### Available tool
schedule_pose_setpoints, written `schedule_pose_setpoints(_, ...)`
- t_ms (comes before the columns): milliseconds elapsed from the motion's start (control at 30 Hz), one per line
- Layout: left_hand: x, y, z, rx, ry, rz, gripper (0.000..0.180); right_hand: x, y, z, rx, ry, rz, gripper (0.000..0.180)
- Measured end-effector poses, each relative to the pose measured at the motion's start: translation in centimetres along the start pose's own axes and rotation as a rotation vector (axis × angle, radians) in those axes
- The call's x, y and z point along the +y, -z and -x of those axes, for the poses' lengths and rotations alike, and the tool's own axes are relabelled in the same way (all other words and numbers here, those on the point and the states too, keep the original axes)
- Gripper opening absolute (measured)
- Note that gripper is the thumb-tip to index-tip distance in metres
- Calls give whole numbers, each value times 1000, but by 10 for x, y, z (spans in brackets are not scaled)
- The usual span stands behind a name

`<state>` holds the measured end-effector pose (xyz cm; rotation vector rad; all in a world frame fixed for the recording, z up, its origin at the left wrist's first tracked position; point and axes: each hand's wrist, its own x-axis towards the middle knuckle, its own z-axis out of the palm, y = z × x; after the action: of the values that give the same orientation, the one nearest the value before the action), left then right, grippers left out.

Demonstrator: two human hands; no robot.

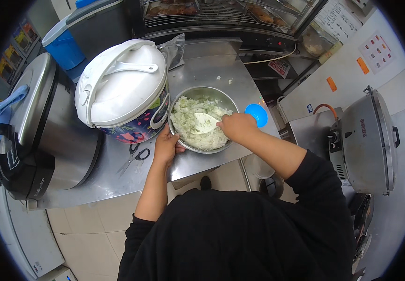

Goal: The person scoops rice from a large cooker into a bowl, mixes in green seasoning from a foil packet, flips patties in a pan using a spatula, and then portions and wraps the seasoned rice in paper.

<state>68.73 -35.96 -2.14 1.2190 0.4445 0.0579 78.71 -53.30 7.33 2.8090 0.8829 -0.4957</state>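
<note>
A steel mixing bowl (228,96) sits on the counter in front of me, filled with white rice (189,110) mixed with bits of pale green. My left hand (166,146) grips the bowl's near left rim, thumb over the edge and fingers against the outside. In my right hand (239,127) is a white rice paddle (206,122); its blade rests in the rice and its handle is hidden in the closed fingers. A round blue cup (256,115) stands just beyond the right hand. Black-handled scissors (137,155) lie left of my left hand.
A white-lidded pot with a floral body (132,86) stands close left of the bowl, a white spoon-like utensil on its lid. Farther left is a large steel cooker (73,145) with a blue cloth (11,100). A wire-shelved display cabinet (212,11) lies behind; a grey appliance (368,140) is right.
</note>
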Motion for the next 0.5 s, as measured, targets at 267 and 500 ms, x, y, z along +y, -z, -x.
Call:
schedule_pose_setpoints(267, 2, -6, 1, 0, -9, 16, 45, 18, 8, -32, 0, -105, 47, 33)
schedule_pose_setpoints(500, -14, 2, 1, 126, 18, 127, 42, 23, 87, -11, 48, -28, 194, 21)
